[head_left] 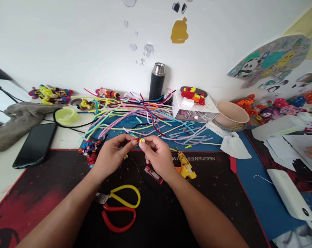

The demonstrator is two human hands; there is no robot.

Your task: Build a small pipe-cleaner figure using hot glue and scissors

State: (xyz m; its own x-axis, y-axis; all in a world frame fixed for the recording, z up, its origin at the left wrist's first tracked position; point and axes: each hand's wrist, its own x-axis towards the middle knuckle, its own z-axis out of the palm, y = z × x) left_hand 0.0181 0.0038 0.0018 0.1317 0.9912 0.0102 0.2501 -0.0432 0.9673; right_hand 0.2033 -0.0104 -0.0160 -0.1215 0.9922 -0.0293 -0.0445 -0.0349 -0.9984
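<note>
Sitting between left hand point(110, 154) and right hand point(159, 156), at the fingertips: small red-and-yellow piece point(139, 140). Long axis looks roughly left-right, red toward the left, yellow toward the right; ends hidden by fingers, exact pointing unclear. Both hands nearly closed, thumb and index pinching it, remaining fingers loosely curled.
</note>
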